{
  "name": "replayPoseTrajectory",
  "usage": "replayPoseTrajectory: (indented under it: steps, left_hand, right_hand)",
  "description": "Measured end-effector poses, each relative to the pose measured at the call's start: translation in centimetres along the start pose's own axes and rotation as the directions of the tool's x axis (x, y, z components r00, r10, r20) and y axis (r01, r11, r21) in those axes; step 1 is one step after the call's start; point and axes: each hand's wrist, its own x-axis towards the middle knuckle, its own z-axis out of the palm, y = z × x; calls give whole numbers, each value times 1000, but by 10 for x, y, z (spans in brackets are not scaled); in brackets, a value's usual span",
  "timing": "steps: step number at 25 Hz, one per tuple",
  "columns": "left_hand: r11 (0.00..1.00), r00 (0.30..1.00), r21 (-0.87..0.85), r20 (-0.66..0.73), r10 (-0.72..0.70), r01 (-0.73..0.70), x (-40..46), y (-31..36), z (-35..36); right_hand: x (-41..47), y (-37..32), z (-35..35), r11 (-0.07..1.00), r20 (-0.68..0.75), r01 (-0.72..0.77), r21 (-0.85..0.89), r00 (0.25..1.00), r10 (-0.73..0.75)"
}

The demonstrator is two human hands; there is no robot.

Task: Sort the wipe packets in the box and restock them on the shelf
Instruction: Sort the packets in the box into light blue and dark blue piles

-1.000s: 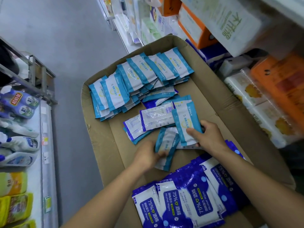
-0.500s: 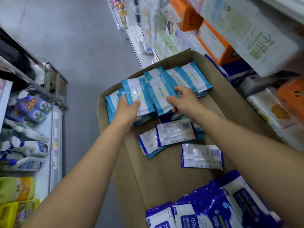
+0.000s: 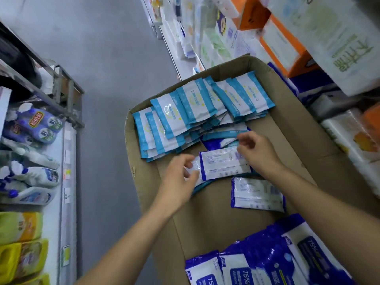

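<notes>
An open cardboard box holds the wipe packets. Light-blue and white packets lie in overlapping rows at its far end. Two white packets with dark-blue edges lie face down in the middle, one between my hands and one nearer me. Large dark-blue alcohol wipe packs fill the near end. My left hand has loosely curled fingers at the left edge of the middle packet. My right hand hovers at its right edge, also loosely curled. Neither hand grips a packet.
Shelves on the right carry tissue packs and orange boxes close to the box's right wall. A shelf on the left holds cleaning bottles and yellow jugs. Grey aisle floor runs between them.
Both hands laid the light-blue packets they carried onto the far stack, let go and drew back toward me to the loose face-down packets in the middle.
</notes>
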Motion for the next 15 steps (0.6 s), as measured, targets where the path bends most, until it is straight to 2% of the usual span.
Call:
replayPoseTrajectory:
  steps: [1, 2, 4, 5, 7, 9, 10, 11, 13, 15]
  left_hand:
    - [995, 997, 91, 71, 37, -43, -2, -9, 15]
    - [979, 991, 186, 123, 59, -81, 1, -16, 26]
    - [946, 984, 306, 170, 57, -108, 13, -25, 40]
    - [922, 984, 371, 169, 50, -110, 18, -27, 46]
    - [825, 988, 551, 141, 58, -127, 22, -29, 52]
    - [767, 988, 624, 126, 87, -147, 19, -31, 53]
    - [776, 986, 611, 137, 93, -158, 16, -32, 51]
    - [801, 984, 577, 153, 87, -160, 13, -34, 47]
    - [886, 992, 457, 122, 27, -80, 1, -32, 39]
    - [965, 986, 225, 69, -151, 132, -12, -28, 34]
  right_hand:
    - [-5, 11, 0, 979, 62, 87, -183, 995, -77]
    - [-9, 19, 2, 904, 166, 202, -376, 975, -149]
    - [-15, 29, 12, 638, 374, 389, -664, 912, -167]
    - [-18, 34, 18, 513, 414, 424, -746, 899, -141]
    - [-23, 39, 28, 331, 388, 426, -842, 905, -176]
    - [-29, 40, 29, 248, 344, 415, -875, 896, -282]
    - [-32, 40, 28, 259, 347, 430, -865, 885, -311]
    - [-35, 37, 24, 331, 337, 437, -836, 886, -318]
    - [-42, 32, 16, 626, 241, 338, -703, 941, -238]
    - [-53, 28, 8, 928, 137, 129, -349, 987, -85]
